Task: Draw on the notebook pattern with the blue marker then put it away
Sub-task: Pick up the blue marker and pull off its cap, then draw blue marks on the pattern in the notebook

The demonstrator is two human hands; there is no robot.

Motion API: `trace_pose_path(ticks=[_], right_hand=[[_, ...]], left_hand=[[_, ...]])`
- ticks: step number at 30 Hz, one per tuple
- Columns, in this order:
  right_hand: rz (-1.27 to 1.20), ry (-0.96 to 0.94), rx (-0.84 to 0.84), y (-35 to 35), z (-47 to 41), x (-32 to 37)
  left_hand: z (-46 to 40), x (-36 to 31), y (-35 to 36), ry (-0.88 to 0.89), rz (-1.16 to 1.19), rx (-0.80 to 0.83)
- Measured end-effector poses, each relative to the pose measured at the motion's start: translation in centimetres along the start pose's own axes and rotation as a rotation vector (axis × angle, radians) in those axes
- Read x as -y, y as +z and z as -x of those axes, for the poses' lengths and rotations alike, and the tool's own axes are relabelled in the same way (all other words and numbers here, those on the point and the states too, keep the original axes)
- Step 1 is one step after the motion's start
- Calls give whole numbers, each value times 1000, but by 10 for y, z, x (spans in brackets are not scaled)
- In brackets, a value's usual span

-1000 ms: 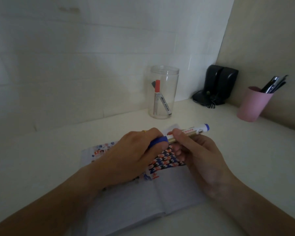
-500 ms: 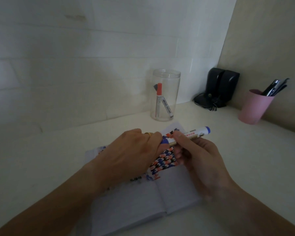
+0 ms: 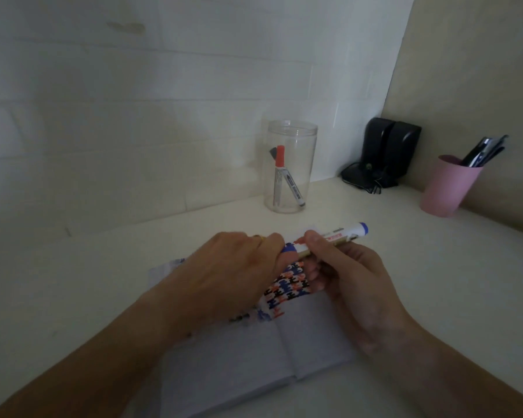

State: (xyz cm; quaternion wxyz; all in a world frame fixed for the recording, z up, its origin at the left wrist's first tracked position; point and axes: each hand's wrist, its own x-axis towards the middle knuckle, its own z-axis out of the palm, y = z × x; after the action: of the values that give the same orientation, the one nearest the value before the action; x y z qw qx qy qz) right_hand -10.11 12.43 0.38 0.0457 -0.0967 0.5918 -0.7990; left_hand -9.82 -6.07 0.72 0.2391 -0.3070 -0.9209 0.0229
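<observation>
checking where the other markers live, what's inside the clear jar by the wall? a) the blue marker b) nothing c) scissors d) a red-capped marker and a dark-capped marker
d: the clear jar holds a red-capped marker and a dark-capped marker, while the blue marker is in the hands.

Arms: two forearms come in from the bottom edge, both bare right up to where the picture cuts them off.
Sleeves: no cuff or fabric shows on either forearm.
Left hand (image 3: 239, 276): bare, no glove, seen from the back, knuckles rounded.
Ring: there it is, a thin yellowish band (image 3: 258, 236) on a finger of the left hand, only a sliver showing at the knuckle line; which finger cannot be told.
Right hand (image 3: 344, 276): bare too, no glove, no ring that can be made out.
Wrists: both plain, nothing strapped or tied round them.
Nails: short, unpainted as far as the dim light lets anyone tell.
</observation>
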Motion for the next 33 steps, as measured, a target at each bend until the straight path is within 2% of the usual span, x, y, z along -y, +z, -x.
trace_pose_path(ticks=[3, 5, 6, 7, 8, 9, 10, 12, 13, 15, 17, 21, 23, 28, 33], right_hand=[[4, 17, -8, 0, 2, 3], [-19, 10, 13, 0, 3, 5], [-30, 4, 24, 1, 3, 7], [-39, 3, 28, 0, 3, 7], [-44, 7, 27, 0, 3, 6], [-32, 10, 20, -1, 2, 3], [-11, 13, 10, 1, 2, 1], [6, 29, -13, -1, -2, 1], [-3, 40, -51, -6, -6, 2], [-51, 47, -147, -22, -10, 15], [-100, 1, -146, -36, -11, 23], [-80, -3, -89, -34, -10, 13], [-60, -1, -82, -27, -10, 11], [60, -31, -61, -25, -5, 7], [181, -37, 19, -24, 2, 3]], left_hand=[[-4, -7, -7, 12, 2, 16], [-7, -9, -13, -30, 219, 116], [-8, -10, -12, -88, 447, 92], [-7, -9, -6, -61, 459, -19], [-8, -7, -7, -17, 386, -44], [-8, -5, -3, 61, 221, 6], [-6, -7, -3, 63, 54, -62], [0, -5, -7, 70, -103, -31], [4, -2, -9, 68, -85, -1], [13, 10, -19, 48, -81, -49], [24, 23, -25, -8, -50, -146], [18, 26, -16, -242, 287, -173], [12, 20, -5, -348, 401, -79], [15, 19, 9, -297, 517, 78], [19, 26, 23, -224, 486, 53]])
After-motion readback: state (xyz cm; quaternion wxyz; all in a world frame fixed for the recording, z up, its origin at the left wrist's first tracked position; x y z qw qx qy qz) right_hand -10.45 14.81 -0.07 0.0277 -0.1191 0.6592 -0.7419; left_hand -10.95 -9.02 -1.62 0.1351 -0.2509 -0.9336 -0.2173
